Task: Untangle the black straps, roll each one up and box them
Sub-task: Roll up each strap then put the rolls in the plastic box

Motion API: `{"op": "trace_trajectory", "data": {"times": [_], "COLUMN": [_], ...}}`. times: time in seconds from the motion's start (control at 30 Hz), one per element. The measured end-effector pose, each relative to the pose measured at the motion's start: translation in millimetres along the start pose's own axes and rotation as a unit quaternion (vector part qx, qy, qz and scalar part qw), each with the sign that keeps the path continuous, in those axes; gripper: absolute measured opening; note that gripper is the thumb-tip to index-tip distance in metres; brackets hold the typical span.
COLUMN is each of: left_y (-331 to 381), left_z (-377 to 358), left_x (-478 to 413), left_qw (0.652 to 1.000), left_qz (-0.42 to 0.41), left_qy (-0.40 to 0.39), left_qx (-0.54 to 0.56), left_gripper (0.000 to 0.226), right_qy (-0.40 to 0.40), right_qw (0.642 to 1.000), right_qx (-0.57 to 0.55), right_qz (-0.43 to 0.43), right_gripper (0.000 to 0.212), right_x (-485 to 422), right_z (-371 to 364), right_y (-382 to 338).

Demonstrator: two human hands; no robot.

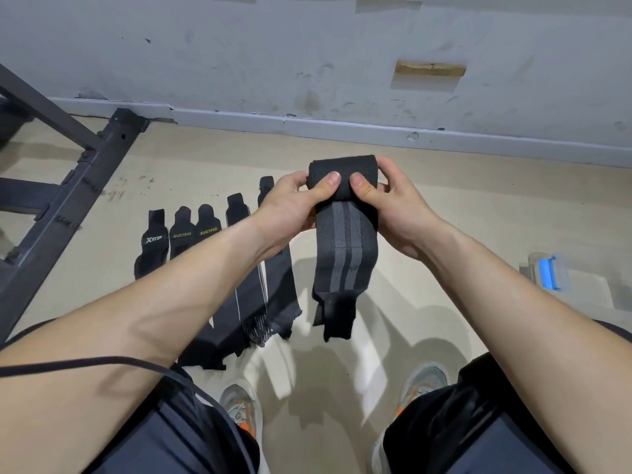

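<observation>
I hold a wide black strap with grey stripes in the air in front of me. Its top end is wound into a roll. My left hand grips the left side of the roll with the thumb pressed on the front. My right hand grips the right side the same way. The loose tail hangs down from the roll toward the floor. Several other black straps lie flat side by side on the floor to the left, partly hidden by my left forearm.
A dark metal frame stands on the floor at the left. A grey wall with a skirting board runs along the back. A clear box with a blue part sits at the right. My shoes are below.
</observation>
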State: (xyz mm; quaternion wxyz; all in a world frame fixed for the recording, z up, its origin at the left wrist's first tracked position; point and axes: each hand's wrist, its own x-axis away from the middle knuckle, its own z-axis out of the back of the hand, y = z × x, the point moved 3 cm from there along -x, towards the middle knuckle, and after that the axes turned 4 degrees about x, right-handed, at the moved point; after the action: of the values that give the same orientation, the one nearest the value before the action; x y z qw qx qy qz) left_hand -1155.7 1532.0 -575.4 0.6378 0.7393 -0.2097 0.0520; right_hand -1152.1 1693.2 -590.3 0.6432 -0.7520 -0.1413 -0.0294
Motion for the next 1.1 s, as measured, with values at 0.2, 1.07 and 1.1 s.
{"op": "trace_trajectory", "data": {"times": [0.2,1.07,1.1], "left_y": [-0.4,-0.1,-1.5], "left_z": [6.5,6.7,6.7], "left_x": [-3.1,-5.8,-6.0], "left_qw": [0.998,0.996,0.994], "left_qz": [-0.046,-0.056,-0.066], "left_qy": [0.026,0.008,0.003], "left_qx": [-0.031,-0.065,-0.088], "left_gripper": [0.029,0.043,0.046], "right_qy": [-0.001,0.001,0.006], "right_qw": [0.993,0.997,0.998], "right_qx": [0.073,-0.001,0.010], "right_qz": [-0.094,-0.072,-0.067], "right_gripper": [0.057,0.048,0.048], "right_x": [-1.5,0.9,0.3], "right_z": [-0.6,-4.3,-4.1], "right_y": [6.2,-0.3,0.5]}}
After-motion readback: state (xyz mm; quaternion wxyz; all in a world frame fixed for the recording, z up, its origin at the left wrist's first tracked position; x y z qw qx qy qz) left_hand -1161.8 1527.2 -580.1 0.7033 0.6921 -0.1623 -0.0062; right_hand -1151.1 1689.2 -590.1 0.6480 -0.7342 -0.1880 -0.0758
